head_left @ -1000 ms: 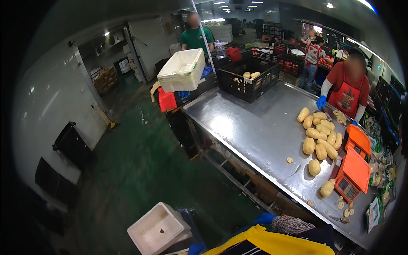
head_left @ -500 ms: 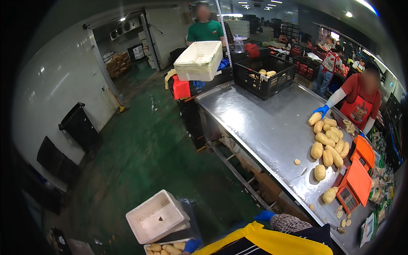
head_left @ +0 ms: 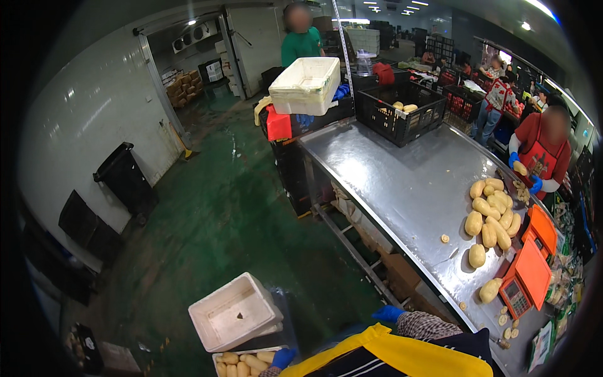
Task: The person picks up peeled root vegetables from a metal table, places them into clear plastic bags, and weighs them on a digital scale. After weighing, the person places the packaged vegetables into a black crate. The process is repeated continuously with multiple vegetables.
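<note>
My left hand [head_left: 284, 358], in a blue glove, is at the right rim of a white foam box [head_left: 219, 349] at the bottom of the view. Inside that box lie several pale yellow, oblong vegetables [head_left: 244, 366] that look like squashes. The rim and the low angle hide most of the left fingers. Beside the metal table's near edge, my right hand [head_left: 389, 313], also blue-gloved, reaches out over the floor with its fingers stretched and nothing in them. An empty white foam box [head_left: 220, 320] sits tilted just beyond the filled one.
The metal table [head_left: 389, 182] carries a squash pile [head_left: 493, 210], orange scales [head_left: 534, 273] and a black crate [head_left: 402, 116]. Across it, a co-worker [head_left: 540, 151] holds one squash. Another person [head_left: 300, 41] stands behind a raised foam box [head_left: 306, 88]. Black bins [head_left: 125, 182] line the left wall.
The co-worker across the table has lifted a squash off the pile and now holds it close to the apron. My view has shifted slightly; my hands stay in nearly the same places.
</note>
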`<action>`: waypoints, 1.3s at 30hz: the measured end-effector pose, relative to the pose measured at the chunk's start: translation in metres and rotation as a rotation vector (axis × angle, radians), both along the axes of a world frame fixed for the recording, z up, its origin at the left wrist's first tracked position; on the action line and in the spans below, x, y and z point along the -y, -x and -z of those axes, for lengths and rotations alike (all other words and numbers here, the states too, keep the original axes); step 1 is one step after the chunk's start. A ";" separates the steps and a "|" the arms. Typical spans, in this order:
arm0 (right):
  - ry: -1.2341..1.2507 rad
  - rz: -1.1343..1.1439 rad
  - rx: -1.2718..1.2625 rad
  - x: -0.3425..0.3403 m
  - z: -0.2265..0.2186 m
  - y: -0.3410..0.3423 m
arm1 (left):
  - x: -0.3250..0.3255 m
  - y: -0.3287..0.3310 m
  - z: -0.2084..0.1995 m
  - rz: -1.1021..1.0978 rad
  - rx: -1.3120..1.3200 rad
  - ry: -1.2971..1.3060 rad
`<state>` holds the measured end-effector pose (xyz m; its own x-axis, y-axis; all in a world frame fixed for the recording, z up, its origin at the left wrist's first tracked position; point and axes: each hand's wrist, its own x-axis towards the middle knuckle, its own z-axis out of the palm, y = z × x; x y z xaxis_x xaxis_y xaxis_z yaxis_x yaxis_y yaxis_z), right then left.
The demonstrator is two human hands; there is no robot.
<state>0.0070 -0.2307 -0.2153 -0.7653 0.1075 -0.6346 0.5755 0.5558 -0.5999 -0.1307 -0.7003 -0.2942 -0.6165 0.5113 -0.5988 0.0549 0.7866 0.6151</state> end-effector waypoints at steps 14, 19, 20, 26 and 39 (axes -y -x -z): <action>-0.035 0.027 0.064 0.006 -0.007 -0.008 | 0.023 -0.005 0.075 0.345 -0.322 0.046; -0.013 0.097 -0.018 0.003 0.015 -0.021 | 0.000 0.001 0.032 0.136 -0.117 0.134; 0.021 0.096 -0.052 0.003 0.017 -0.026 | -0.004 0.002 0.022 0.088 -0.044 0.140; -0.036 -0.059 -0.057 0.007 0.034 -0.018 | -0.012 0.013 -0.003 -0.019 -0.068 0.080; 0.108 0.072 0.035 0.015 0.054 -0.014 | 0.020 -0.017 0.033 0.008 -0.328 0.072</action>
